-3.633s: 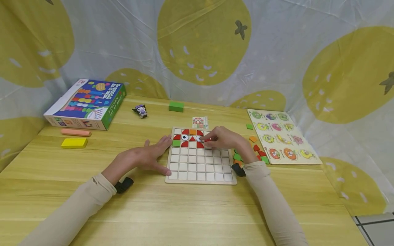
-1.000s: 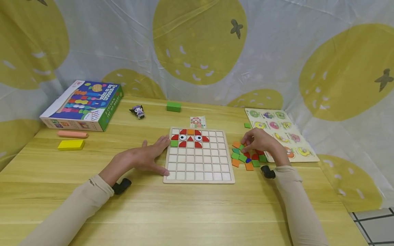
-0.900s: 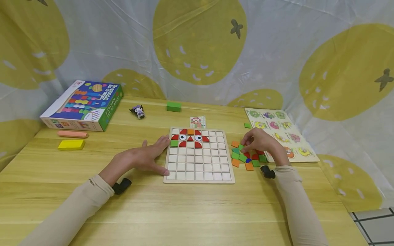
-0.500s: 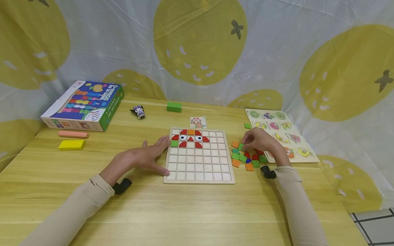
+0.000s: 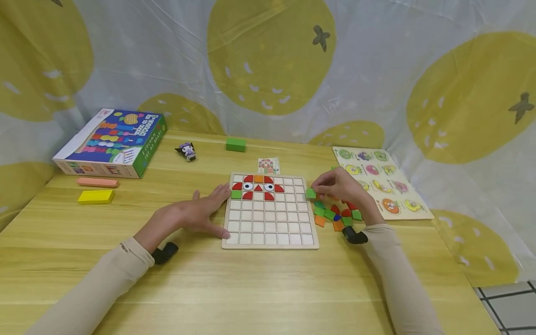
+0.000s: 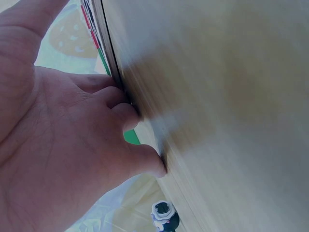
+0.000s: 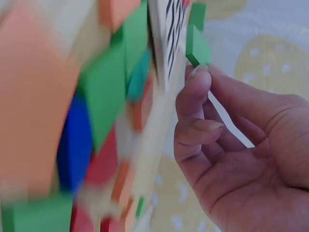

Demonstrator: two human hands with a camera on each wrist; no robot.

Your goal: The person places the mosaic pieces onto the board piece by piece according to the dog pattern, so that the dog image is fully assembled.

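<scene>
In the head view a wooden grid board lies mid-table, its upper left cells filled with red, orange, green and eye tiles. My left hand rests at the board's left edge, fingers spread and thumb at the lower left corner. The left wrist view shows the left fingers against that edge. Just off the board's right edge, my right hand pinches a green square tile between thumb and fingertips. Below it lies a loose pile of tiles in green, orange, red and blue, blurred up close in the right wrist view.
Behind the board lies a small picture card. A fruit puzzle board lies at the right. Towards the back are a green block and a small figurine. A game box, pink stick and yellow block are at the left.
My right hand went from the board to the tile pile, then lifted a green square tile and moved left to the board's edge. The left hand has stayed at the board.
</scene>
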